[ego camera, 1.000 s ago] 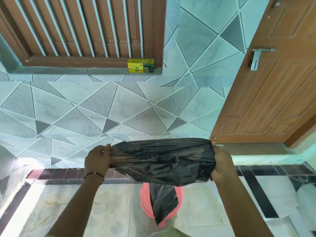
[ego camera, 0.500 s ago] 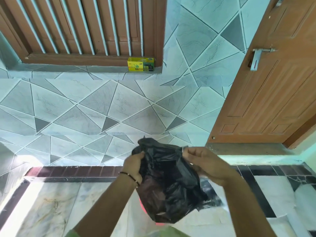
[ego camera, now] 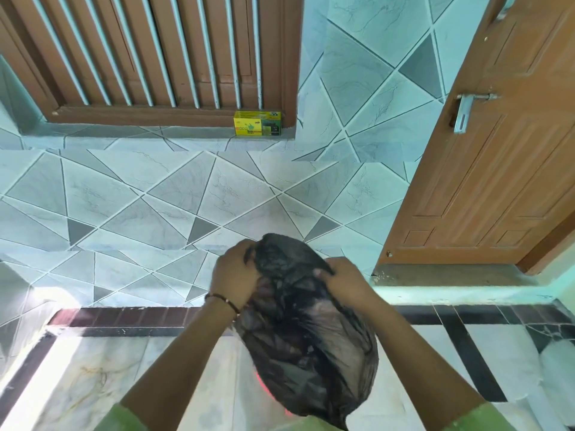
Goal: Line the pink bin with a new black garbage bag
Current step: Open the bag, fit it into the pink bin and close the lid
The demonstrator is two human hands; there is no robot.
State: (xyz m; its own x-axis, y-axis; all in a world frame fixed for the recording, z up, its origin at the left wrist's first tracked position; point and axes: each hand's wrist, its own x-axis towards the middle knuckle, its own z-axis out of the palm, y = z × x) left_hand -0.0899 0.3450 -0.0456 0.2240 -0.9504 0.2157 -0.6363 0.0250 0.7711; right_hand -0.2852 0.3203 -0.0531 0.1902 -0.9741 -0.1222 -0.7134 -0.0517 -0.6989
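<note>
A black garbage bag (ego camera: 308,343) hangs puffed out in front of me, held at its gathered top. My left hand (ego camera: 236,272) grips the bag's top edge on the left, and my right hand (ego camera: 342,278) pinches the edge on the right, the two hands close together. The pink bin (ego camera: 264,388) stands on the floor below, almost wholly hidden behind the bag; only a thin pink sliver of its rim shows at the bag's lower left.
A yellow box of bin bags (ego camera: 257,123) sits on the window ledge under a barred wooden window. A brown door (ego camera: 485,169) with a metal handle stands at the right. Tiled wall ahead, marble floor with dark border strips below.
My hands have come together from wide apart, bunching the stretched bag mouth. The bag has ballooned with air and now covers nearly all of the pink bin.
</note>
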